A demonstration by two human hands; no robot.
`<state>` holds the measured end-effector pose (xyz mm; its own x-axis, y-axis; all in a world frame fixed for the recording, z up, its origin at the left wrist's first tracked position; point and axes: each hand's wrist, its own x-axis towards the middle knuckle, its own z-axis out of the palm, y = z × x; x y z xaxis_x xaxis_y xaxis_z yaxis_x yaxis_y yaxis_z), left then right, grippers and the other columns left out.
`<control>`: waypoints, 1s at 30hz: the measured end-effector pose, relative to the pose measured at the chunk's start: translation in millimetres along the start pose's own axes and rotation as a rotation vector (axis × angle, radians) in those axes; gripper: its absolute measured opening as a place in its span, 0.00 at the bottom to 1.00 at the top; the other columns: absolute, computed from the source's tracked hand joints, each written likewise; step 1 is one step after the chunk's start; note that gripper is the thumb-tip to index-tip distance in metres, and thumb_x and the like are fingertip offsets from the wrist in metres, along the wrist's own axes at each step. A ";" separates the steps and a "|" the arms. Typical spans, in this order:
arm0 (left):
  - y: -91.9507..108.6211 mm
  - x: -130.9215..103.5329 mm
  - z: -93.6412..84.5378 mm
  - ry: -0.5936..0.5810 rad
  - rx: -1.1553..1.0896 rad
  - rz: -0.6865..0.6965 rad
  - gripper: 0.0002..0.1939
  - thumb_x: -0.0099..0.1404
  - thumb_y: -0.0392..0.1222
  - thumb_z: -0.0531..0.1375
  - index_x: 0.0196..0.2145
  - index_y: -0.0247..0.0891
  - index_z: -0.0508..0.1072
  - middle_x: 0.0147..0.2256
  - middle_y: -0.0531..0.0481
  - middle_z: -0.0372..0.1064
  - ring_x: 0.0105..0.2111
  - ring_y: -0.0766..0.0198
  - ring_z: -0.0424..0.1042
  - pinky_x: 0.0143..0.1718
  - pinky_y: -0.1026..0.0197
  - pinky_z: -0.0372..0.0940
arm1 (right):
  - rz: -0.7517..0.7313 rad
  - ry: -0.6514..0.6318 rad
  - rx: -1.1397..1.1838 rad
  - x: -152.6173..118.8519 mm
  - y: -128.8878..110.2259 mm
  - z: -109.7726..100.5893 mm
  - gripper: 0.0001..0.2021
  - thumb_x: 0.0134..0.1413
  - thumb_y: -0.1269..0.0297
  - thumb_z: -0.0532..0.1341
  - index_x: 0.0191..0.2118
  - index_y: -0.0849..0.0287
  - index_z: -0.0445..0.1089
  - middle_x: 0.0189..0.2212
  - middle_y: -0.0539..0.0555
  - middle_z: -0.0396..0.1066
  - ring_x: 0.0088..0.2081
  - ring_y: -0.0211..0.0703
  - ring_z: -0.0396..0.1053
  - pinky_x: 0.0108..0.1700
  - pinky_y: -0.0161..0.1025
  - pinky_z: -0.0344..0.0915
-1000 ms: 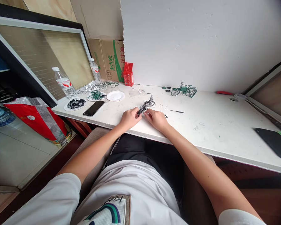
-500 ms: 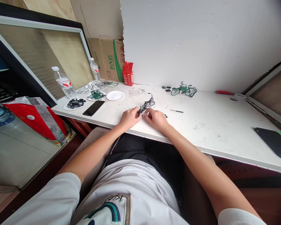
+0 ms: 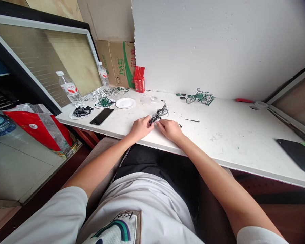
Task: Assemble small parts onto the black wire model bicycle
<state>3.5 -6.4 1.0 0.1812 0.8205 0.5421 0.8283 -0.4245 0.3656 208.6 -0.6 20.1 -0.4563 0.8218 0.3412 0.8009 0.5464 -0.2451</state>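
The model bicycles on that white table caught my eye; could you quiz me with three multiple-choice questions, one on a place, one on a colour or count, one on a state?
1. Where does the finished green model bicycle stand?
A. by the white wall at the table's far edge
B. on the white paper plate
C. on the black phone

2. How many water bottles show at the left?
A. one
B. two
C. four

3. What is the black model bicycle doing?
A. lying untouched
B. pinched between both hands
C. sealed in a bag

Answers: 1 A, it stands upright near the wall on the table. 2 B, a nearer bottle and a farther bottle. 3 B, left hand and right hand meet at its near end.
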 end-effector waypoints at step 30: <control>-1.9 -0.1 1.7 -0.013 -0.013 0.023 0.04 0.70 0.41 0.64 0.38 0.43 0.72 0.31 0.50 0.79 0.32 0.57 0.78 0.35 0.59 0.66 | 0.042 -0.015 0.002 0.6 -0.1 2.6 0.16 0.75 0.54 0.54 0.49 0.56 0.76 0.33 0.55 0.81 0.34 0.48 0.76 0.35 0.38 0.55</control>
<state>2.8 -5.0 -1.0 0.2071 0.8156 0.5404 0.8170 -0.4480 0.3631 207.2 0.2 18.0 -0.4283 0.8463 0.3169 0.8186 0.5119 -0.2604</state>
